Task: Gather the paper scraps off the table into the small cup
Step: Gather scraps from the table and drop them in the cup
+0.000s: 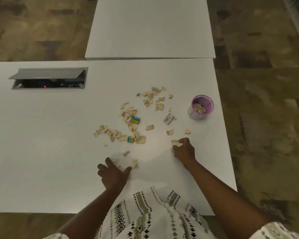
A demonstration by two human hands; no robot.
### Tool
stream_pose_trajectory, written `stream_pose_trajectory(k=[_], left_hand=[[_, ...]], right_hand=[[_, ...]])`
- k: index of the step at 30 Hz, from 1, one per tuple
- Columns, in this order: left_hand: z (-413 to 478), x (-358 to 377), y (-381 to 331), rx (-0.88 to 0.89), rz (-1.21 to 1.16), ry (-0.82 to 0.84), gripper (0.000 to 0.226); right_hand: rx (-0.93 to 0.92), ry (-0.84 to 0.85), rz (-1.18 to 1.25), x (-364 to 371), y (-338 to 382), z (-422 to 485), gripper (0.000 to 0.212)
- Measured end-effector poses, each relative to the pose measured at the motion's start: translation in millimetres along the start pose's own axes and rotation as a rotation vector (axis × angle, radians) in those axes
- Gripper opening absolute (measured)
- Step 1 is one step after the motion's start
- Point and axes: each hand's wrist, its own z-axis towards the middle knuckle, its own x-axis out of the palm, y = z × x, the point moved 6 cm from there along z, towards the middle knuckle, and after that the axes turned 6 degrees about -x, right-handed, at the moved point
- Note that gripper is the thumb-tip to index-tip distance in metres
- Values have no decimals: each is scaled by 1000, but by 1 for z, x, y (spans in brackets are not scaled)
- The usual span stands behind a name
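Right hand (pixel 184 149), at lower centre-right of the head view, is curled over a few paper scraps (pixel 175 143), fingers bunched on them against the white table (pixel 59 152). From where I watch, the small cup (pixel 201 107) lies up and slightly right of that hand, near the table's right edge, so I judge the right hand the nearer one for the next drop. The left hand (pixel 113 175), lower centre, is half spread, thumb and fingers cupping toward a couple of scraps just above it; I think it touches one, but blur makes that uncertain.

Most of the scraps sit in loose clusters across the middle of the frame, up and left of the right hand, well apart from the cup. They look like torn beige paper, thin, irregular, some curled. The cup is a purple mesh cylinder, upright, already part-filled with scraps. Two little yellow-and-blue boxes (pixel 135 120) lie among the litter, and a small grey metal object (pixel 168 119) rests just left of the cup. A hatch (pixel 48 78) stands open at upper left.
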Motion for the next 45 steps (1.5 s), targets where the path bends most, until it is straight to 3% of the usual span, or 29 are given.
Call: stream_pose_trajectory(k=[4,7,10,15,20,25,27,30,35,41,45], left_hand=[[13,1,-19,165,-52,79,61],[19,-3,-44,334,-86,131,52],[30,-18,-62,502,-51,95,53],[82,-57,-61,495,116,-118,76],[125,-57,-54,429,223,44,98],[112,-43,-74,610,307,51,91],[103,-36,-83,655,324,48,86],[93,-27,-94,698,327,78,74],[86,-24,-95,780,332,68,34],[92,-30,-88,781,255,80,22],[95,-38,-90,736,169,91,20]], right_hand=[[-129,138,-92,20,36,10,37],[-313,-43,-235,12,57,15,36],[-357,-194,-380,-2,59,21,49],[-344,-56,-527,24,53,27,71],[-500,127,-633,92,71,7,83],[-644,237,-777,140,98,4,87],[-679,250,-828,151,108,8,82],[-709,243,-905,162,115,14,54],[-793,161,-1000,166,118,14,26],[-738,74,-982,155,111,4,14],[-650,-19,-744,137,113,3,16]])
